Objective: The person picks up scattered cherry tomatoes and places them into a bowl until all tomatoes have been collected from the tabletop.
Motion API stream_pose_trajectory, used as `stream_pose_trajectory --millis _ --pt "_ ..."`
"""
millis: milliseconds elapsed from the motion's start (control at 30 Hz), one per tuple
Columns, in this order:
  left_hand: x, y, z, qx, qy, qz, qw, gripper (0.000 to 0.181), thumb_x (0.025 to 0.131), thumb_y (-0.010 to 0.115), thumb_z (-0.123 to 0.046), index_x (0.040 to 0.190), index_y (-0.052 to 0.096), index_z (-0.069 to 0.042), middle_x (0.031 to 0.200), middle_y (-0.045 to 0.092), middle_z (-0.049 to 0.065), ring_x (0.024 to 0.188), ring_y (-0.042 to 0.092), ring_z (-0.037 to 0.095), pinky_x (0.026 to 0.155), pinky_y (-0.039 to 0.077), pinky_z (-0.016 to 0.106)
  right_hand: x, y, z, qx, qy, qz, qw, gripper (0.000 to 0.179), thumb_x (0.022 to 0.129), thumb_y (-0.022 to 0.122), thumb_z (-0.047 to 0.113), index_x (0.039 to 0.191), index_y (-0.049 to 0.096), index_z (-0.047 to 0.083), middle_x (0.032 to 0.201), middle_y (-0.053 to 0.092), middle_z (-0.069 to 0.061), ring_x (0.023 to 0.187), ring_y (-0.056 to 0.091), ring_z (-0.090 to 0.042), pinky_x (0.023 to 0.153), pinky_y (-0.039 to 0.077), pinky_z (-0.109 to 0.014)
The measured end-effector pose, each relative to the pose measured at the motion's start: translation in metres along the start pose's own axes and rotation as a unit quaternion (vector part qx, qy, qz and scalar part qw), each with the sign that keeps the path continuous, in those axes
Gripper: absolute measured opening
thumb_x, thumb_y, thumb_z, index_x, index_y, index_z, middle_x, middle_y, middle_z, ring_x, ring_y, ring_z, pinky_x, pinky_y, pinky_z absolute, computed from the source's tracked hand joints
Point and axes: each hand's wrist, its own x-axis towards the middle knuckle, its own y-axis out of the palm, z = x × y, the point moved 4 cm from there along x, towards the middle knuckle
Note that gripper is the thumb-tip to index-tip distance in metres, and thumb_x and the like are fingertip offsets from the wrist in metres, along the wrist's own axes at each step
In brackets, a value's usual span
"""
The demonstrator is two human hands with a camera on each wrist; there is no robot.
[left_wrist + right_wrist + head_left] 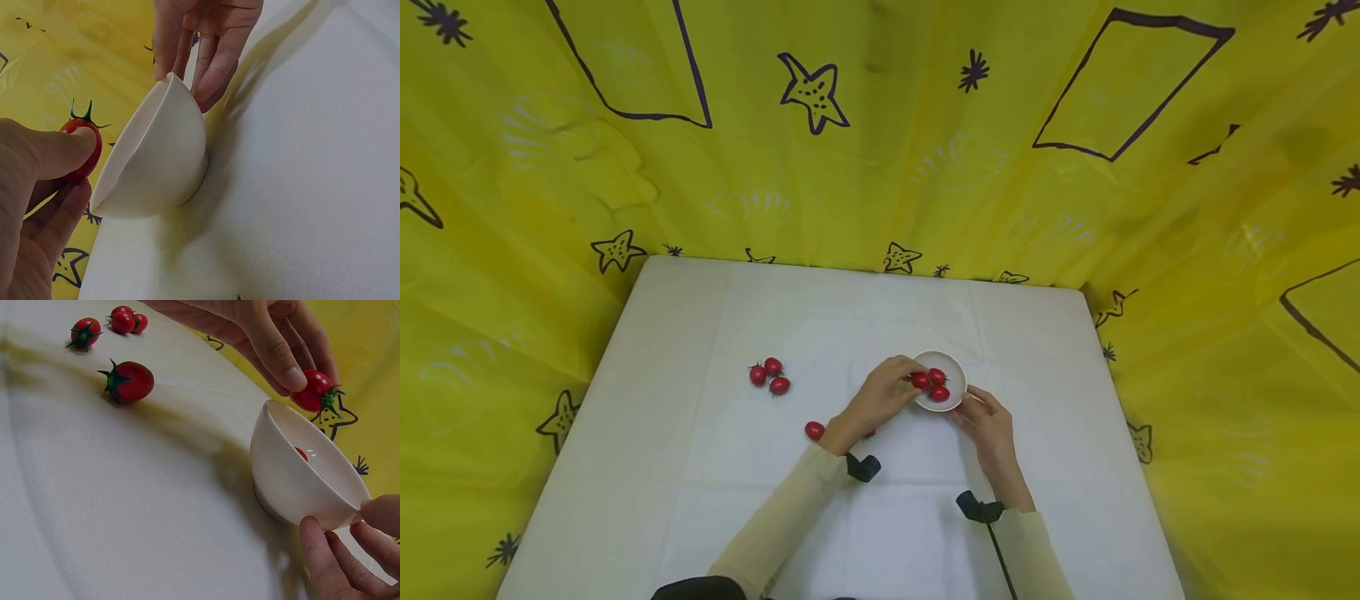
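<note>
My left hand (880, 393) pinches a red cherry tomato (84, 147) with a green stem between thumb and fingers, just above the near rim of a small white bowl (156, 156). Gripping the bowl's rim from the opposite side is my right hand (991, 429), thumb on top and fingers beneath. In the head view two other cherry tomatoes (939, 393) lie inside the bowl. The right wrist view shows the bowl's foot close to the white tabletop, with only a bit of red tomato (301, 454) visible over the rim.
Three cherry tomatoes (779, 386) sit clustered on the white table (752, 508) at left. Another tomato (814, 431) lies beside my left wrist, and one more tomato (131, 382) is mostly hidden by that wrist in the head view. A yellow patterned curtain (865, 183) surrounds the table.
</note>
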Motion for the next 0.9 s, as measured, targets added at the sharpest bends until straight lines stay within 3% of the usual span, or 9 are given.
stream_pose_trajectory --millis 233,467,633,800,900 --pt "0.003 0.007 0.001 0.007 -0.011 0.004 0.9999 0.033 0.091 0.077 -0.003 0.124 0.071 -0.005 0.121 0.071 0.009 0.114 0.064 0.024 0.102 0.056 0.038 0.0 -0.001 0.0 0.013 -0.004 0.0 0.9999 0.041 0.105 0.06 0.01 0.144 0.053 -0.004 0.138 0.065 -0.023 0.097 0.073 -0.005 0.091 0.061 -0.027" --pt "0.008 0.018 0.002 0.001 -0.019 0.029 0.9994 0.034 0.094 0.076 -0.005 0.128 0.07 -0.006 0.125 0.069 0.008 0.118 0.062 0.023 0.107 0.054 0.037 0.0 -0.002 -0.002 0.013 -0.006 0.007 0.9999 0.041 0.106 0.059 0.01 0.145 0.053 -0.003 0.142 0.062 -0.023 0.097 0.073 -0.004 0.092 0.061 -0.026" --pt "0.013 0.025 0.001 0.063 0.007 0.056 0.9964 0.031 0.095 0.074 -0.006 0.126 0.071 -0.007 0.123 0.068 0.007 0.114 0.063 0.022 0.105 0.055 0.033 0.001 -0.001 -0.003 0.032 -0.007 0.006 0.9994 0.041 0.105 0.06 0.008 0.144 0.053 -0.005 0.128 0.07 -0.012 0.097 0.074 -0.005 0.09 0.062 -0.026" --pt "0.017 0.029 -0.003 0.14 0.036 0.09 0.9854 0.029 0.096 0.073 -0.008 0.125 0.071 -0.008 0.12 0.069 0.006 0.111 0.063 0.02 0.104 0.054 0.03 0.002 -0.002 -0.004 0.051 -0.012 0.004 0.9986 0.039 0.104 0.06 0.005 0.141 0.053 -0.007 0.111 0.075 -0.001 0.096 0.074 -0.007 0.088 0.063 -0.025" --pt "0.019 0.029 -0.005 0.169 0.032 0.109 0.979 0.027 0.098 0.073 -0.01 0.125 0.071 -0.008 0.119 0.069 0.005 0.112 0.063 0.017 0.104 0.054 0.027 0.002 -0.002 -0.004 0.048 -0.016 0.007 0.9987 0.041 0.104 0.061 0.006 0.141 0.052 -0.009 0.111 0.075 0.0 0.096 0.074 -0.007 0.087 0.063 -0.025"
